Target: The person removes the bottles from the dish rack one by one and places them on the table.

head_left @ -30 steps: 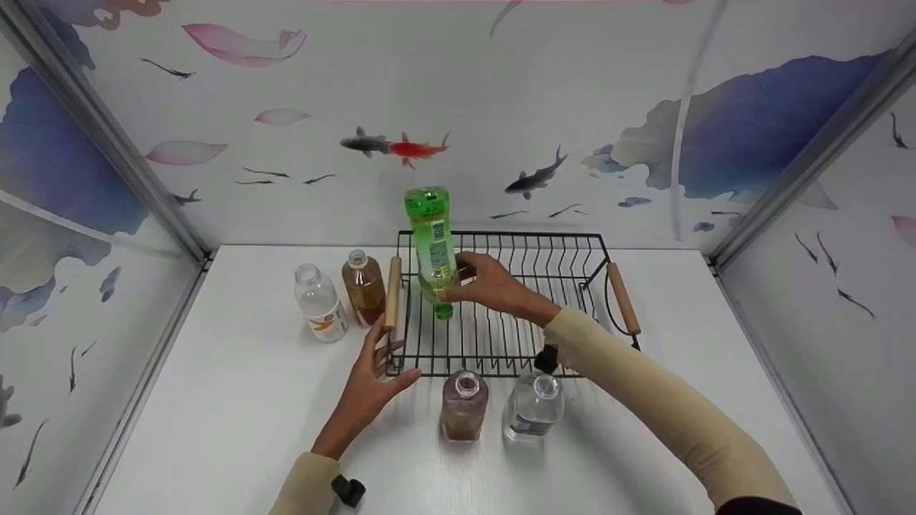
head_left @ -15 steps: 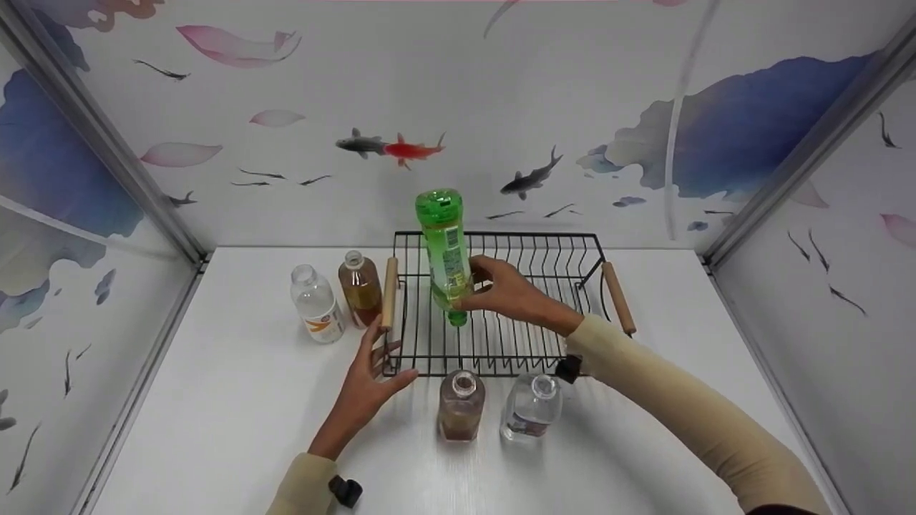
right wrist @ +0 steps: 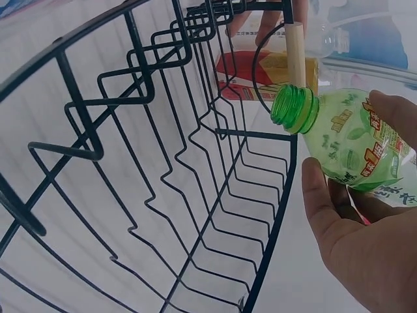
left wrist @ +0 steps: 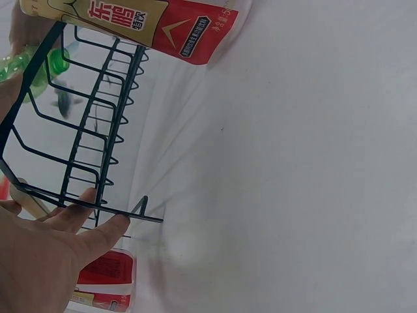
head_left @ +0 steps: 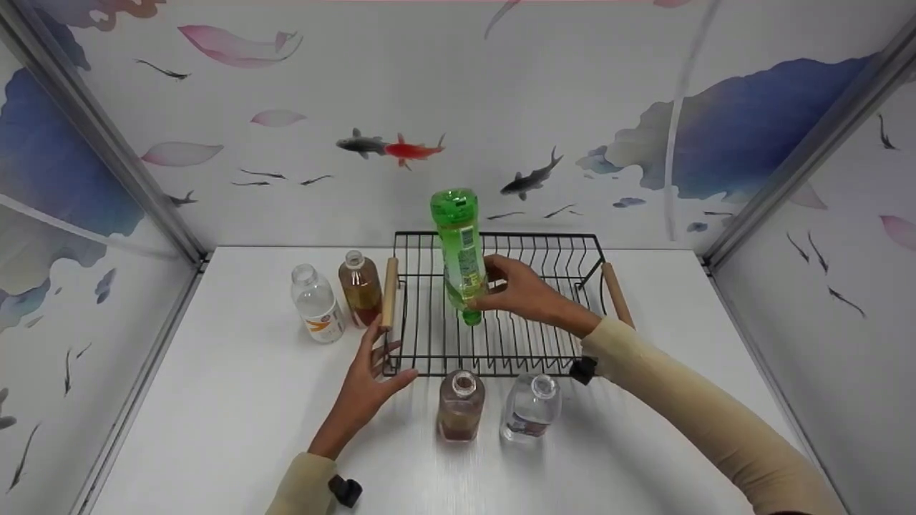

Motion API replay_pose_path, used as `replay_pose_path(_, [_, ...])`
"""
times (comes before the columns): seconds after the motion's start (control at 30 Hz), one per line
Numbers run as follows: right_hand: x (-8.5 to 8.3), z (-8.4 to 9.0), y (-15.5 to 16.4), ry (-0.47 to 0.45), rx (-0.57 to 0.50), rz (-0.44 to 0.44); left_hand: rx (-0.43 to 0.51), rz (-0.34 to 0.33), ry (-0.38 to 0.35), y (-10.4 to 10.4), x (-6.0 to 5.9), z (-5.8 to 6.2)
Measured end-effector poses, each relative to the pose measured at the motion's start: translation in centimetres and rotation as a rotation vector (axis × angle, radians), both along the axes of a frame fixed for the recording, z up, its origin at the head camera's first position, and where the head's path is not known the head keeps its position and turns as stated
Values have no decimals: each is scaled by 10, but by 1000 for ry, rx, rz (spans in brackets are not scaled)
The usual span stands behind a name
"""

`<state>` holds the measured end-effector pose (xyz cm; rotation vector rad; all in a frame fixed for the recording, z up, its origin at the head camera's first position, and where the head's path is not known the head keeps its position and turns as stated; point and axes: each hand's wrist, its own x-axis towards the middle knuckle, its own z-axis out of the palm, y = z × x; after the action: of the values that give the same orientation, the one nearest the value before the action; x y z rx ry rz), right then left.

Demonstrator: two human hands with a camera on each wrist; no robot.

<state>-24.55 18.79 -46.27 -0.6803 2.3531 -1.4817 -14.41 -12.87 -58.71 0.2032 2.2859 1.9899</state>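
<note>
Green bottle, its label printed with leaves and writing too small to read, stands upside down over the black wire rack, long axis nearly upright and its open neck pointing down at the wires. Right hand grips its lower part with curled fingers. Left hand lies spread, fingers straight, touching the rack's near left corner, where neighbouring bottles show red labels with Chinese characters.

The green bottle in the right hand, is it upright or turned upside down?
Upside down. The green bottle has its open, capless neck pointing down over the wire rack, base uppermost, gripped by the right hand.
</note>
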Motion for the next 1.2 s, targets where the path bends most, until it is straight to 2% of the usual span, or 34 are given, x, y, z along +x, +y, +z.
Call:
replay_pose_path(0.37, [14,3,14,9,39,37,0,-1,7,0,-1,-1])
replay_pose_path(0.87, [28,6,26,99,135,65,-3,-8,15,0,-1,0])
replay_pose_path(1.2, [39,12,21,187,221,100,-2,-23,29,-3,-2,-1])
